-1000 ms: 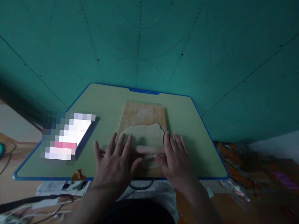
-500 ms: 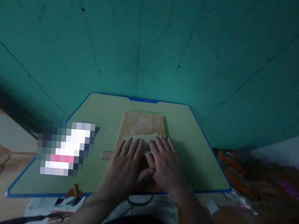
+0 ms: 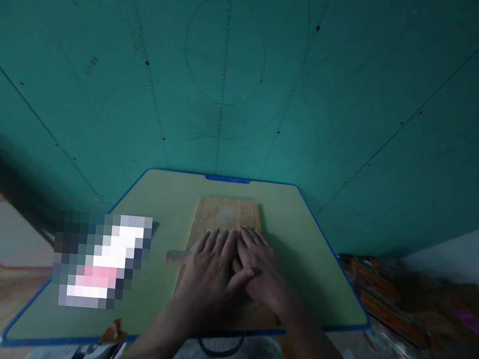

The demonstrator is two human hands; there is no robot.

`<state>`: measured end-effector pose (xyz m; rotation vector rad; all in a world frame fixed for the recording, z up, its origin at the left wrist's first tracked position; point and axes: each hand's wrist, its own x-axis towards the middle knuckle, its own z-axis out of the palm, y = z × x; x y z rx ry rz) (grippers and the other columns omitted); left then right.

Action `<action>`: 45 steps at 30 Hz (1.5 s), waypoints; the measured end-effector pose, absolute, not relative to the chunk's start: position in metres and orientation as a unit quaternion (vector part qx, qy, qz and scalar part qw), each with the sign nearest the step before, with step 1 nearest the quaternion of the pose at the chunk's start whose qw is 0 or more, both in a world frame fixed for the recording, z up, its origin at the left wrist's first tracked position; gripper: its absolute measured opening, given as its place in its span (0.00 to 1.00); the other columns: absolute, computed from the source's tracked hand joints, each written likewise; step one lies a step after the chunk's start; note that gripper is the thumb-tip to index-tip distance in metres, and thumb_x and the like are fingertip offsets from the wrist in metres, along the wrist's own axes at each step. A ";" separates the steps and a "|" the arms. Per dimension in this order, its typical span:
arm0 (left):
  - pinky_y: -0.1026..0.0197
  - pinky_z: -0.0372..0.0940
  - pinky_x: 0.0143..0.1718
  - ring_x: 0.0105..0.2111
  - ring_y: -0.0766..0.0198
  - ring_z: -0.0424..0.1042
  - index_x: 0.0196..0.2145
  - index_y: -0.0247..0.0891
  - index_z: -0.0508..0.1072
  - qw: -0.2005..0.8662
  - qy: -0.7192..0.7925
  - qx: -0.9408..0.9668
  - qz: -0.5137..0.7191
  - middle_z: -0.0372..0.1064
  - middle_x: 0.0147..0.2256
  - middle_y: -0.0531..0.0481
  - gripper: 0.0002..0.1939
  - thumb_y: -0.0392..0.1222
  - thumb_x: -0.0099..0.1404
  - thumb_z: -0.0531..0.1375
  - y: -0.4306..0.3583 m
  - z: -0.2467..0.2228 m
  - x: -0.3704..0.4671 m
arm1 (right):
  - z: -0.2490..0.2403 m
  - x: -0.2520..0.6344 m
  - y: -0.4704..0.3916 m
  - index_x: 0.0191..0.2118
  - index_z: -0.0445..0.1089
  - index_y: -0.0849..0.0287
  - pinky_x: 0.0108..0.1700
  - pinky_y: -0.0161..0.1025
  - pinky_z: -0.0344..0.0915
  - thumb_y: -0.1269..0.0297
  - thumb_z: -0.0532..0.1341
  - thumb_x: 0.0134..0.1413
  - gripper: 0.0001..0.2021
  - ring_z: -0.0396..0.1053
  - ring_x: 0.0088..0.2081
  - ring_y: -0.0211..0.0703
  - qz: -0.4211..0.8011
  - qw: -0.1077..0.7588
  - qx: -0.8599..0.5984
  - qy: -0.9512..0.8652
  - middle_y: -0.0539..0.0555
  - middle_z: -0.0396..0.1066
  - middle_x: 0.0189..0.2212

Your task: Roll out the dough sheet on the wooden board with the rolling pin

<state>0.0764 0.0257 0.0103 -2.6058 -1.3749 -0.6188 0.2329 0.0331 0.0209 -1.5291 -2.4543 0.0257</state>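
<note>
My left hand (image 3: 211, 268) lies palm down with its fingers stretched out, over a wooden rolling pin (image 3: 176, 257) whose left end sticks out beside it. My right hand (image 3: 259, 269) is also flat and palm down, angled inward, with its fingers extended. The two hands almost meet, and the left thumb reaches across to the right hand. Beneath them is a wooden board (image 3: 224, 214), its far part dusted pale. The hands hide most of the rolling pin and the dough on the board.
A pale folding table (image 3: 159, 195) with a blue rim carries the board. At its left lies a bright, pixelated device (image 3: 109, 258). A small brown scrap (image 3: 115, 331) sits at the near edge. A green wall (image 3: 230, 90) rises behind; flattened cardboard (image 3: 380, 290) lies at right.
Both hands and the rolling pin have moved away from me along the board, covering the dough that showed beyond my fingers. The camera has tilted up, so the table appears lower.
</note>
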 end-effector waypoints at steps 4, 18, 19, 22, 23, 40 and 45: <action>0.42 0.54 0.64 0.64 0.43 0.60 0.66 0.30 0.61 0.113 -0.442 -0.855 -0.247 0.63 0.63 0.34 0.42 0.68 0.71 0.45 0.002 -0.008 0.073 | 0.012 0.234 0.011 0.63 0.67 0.63 0.71 0.54 0.53 0.64 0.54 0.66 0.22 0.58 0.67 0.56 0.007 0.137 -0.517 -0.845 0.62 0.63 0.65; 0.52 0.68 0.46 0.46 0.49 0.77 0.44 0.38 0.74 -0.193 -0.552 -0.763 -0.275 0.78 0.46 0.36 0.18 0.50 0.68 0.51 0.125 0.030 0.041 | 0.020 0.234 0.053 0.57 0.73 0.62 0.71 0.55 0.49 0.62 0.51 0.70 0.20 0.58 0.67 0.54 0.000 0.130 -0.524 -0.842 0.64 0.67 0.62; 0.52 0.68 0.43 0.42 0.49 0.78 0.42 0.37 0.73 -0.196 -0.568 -0.746 -0.289 0.78 0.42 0.36 0.17 0.47 0.68 0.48 0.135 0.033 0.034 | 0.020 0.234 0.046 0.58 0.72 0.60 0.71 0.55 0.48 0.61 0.50 0.70 0.20 0.57 0.68 0.53 0.004 0.137 -0.511 -0.849 0.61 0.67 0.62; 0.56 0.65 0.34 0.31 0.54 0.75 0.34 0.40 0.68 -0.208 -0.592 -0.707 -0.326 0.75 0.31 0.42 0.13 0.45 0.66 0.46 0.152 0.035 0.021 | 0.019 0.236 0.023 0.63 0.67 0.55 0.71 0.56 0.49 0.60 0.50 0.71 0.21 0.57 0.67 0.52 0.028 0.137 -0.478 -0.867 0.56 0.66 0.64; 0.57 0.64 0.32 0.29 0.56 0.73 0.32 0.41 0.66 -0.214 -0.594 -0.699 -0.336 0.73 0.28 0.45 0.12 0.45 0.65 0.45 0.154 0.034 0.019 | 0.019 0.236 0.017 0.65 0.65 0.55 0.70 0.57 0.50 0.60 0.50 0.71 0.22 0.57 0.67 0.53 0.033 0.132 -0.476 -0.869 0.56 0.65 0.65; 0.60 0.52 0.27 0.24 0.62 0.59 0.24 0.43 0.58 -0.268 -0.584 -0.675 -0.364 0.57 0.20 0.56 0.09 0.43 0.62 0.47 0.149 0.025 0.008 | 0.022 0.201 0.032 0.65 0.65 0.61 0.69 0.56 0.52 0.56 0.50 0.71 0.24 0.59 0.66 0.55 0.019 0.122 -0.490 -0.863 0.62 0.63 0.65; 0.60 0.50 0.28 0.24 0.64 0.58 0.22 0.42 0.58 -0.268 -0.583 -0.682 -0.352 0.56 0.20 0.56 0.11 0.44 0.62 0.49 0.149 0.030 0.005 | 0.022 0.203 0.031 0.67 0.61 0.61 0.70 0.59 0.48 0.53 0.50 0.71 0.26 0.55 0.68 0.57 0.026 0.101 -0.486 -0.868 0.63 0.59 0.68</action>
